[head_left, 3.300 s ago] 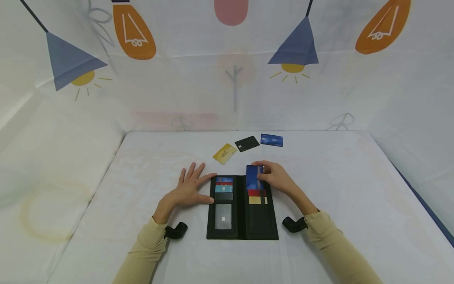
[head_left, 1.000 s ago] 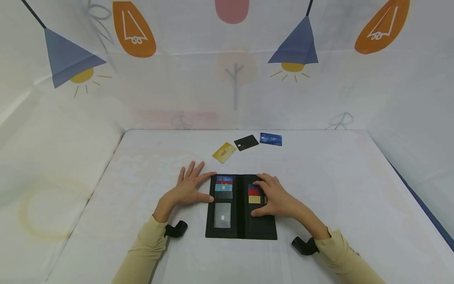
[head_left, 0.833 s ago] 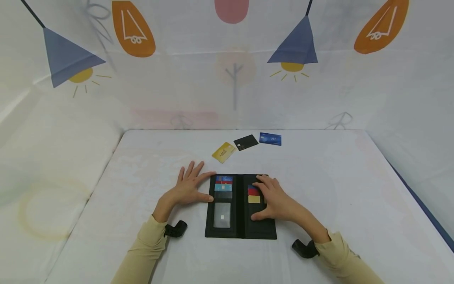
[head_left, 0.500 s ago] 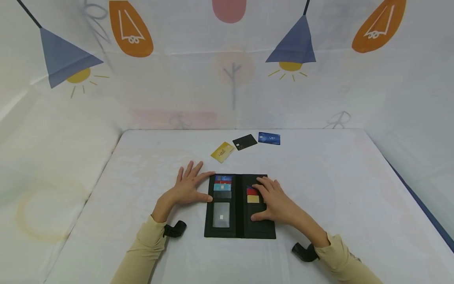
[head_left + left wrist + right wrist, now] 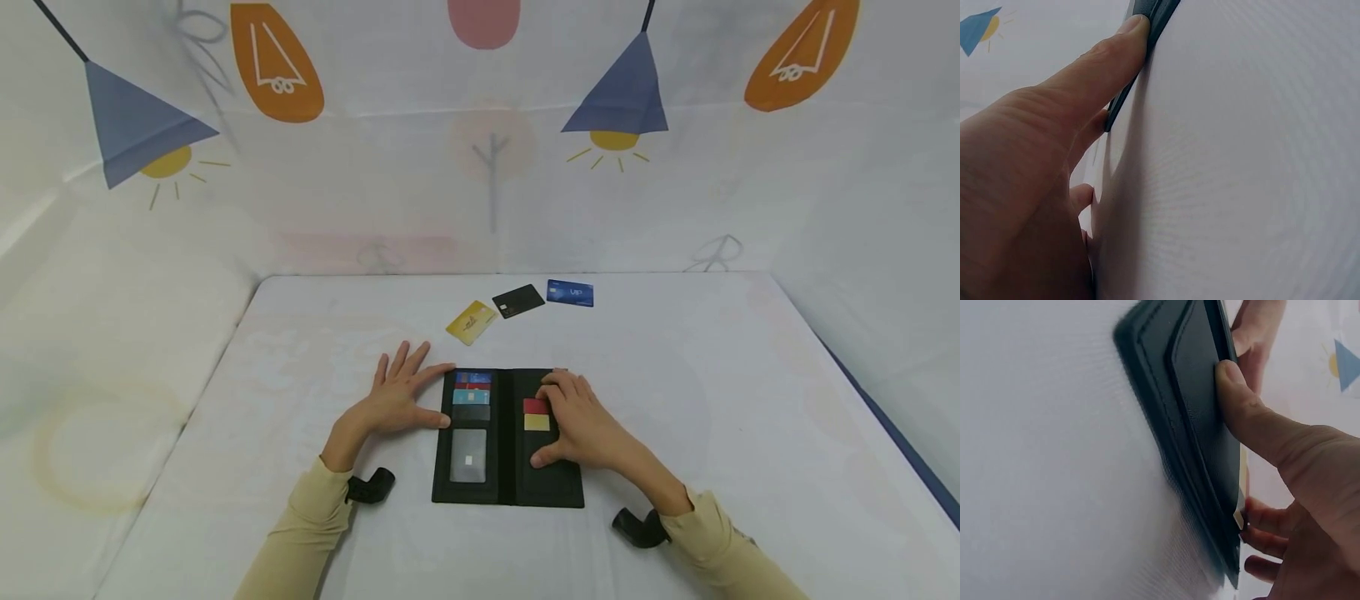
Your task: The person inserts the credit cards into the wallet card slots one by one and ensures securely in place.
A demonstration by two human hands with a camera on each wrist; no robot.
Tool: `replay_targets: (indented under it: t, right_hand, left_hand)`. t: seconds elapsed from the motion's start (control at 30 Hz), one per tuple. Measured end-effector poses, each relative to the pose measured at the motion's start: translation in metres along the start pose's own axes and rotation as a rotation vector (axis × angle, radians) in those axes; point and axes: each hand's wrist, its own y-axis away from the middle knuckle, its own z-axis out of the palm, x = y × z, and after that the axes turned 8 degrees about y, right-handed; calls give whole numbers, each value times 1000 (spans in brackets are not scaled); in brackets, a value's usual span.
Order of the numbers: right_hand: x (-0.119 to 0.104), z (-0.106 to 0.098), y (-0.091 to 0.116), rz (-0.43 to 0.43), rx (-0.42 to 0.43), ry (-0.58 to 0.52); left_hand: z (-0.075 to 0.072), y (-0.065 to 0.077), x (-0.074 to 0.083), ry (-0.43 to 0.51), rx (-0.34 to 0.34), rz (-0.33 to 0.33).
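A black bifold wallet [image 5: 553, 490] lies spread flat on the white table. My left hand [image 5: 390, 408] has its fingers splayed, with thumb and index fingertip at the wallet's left edge; in the left wrist view the thumb presses on the wallet's edge [image 5: 1159, 28]. Over the right panel rests my right hand [image 5: 592, 429], its thumb on the lower pocket and its fingers across the upper slots. A red card [image 5: 534, 406] and a gold card [image 5: 536, 422] show beside those fingers; the slots' right side is hidden beneath them. In the right wrist view, the thumb [image 5: 1235, 387] touches the black pocket.
Blue, red and light-blue cards [image 5: 471, 397] fill the left panel's slots, above a clear window [image 5: 468, 467]. Beyond the wallet lie a yellow card [image 5: 471, 323], a black card [image 5: 518, 301] and a blue VIP card [image 5: 570, 292]. A printed cloth wall stands behind the table.
The right hand has pushed the blue card it pinched down into the right panel's top slot and released it; the blue strip has sunk from sight. The left hand stays put.
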Motion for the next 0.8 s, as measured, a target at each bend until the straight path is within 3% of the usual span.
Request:
replay_targets:
  t: [0.3, 0.8]
  right_hand:
    - [-1, 9, 12, 25, 57, 62]
    - [-9, 6, 12, -40, 126, 180]
  left_hand:
    - [2, -1, -1, -17, 4, 3]
    - [-1, 1, 1, 2, 2, 4]
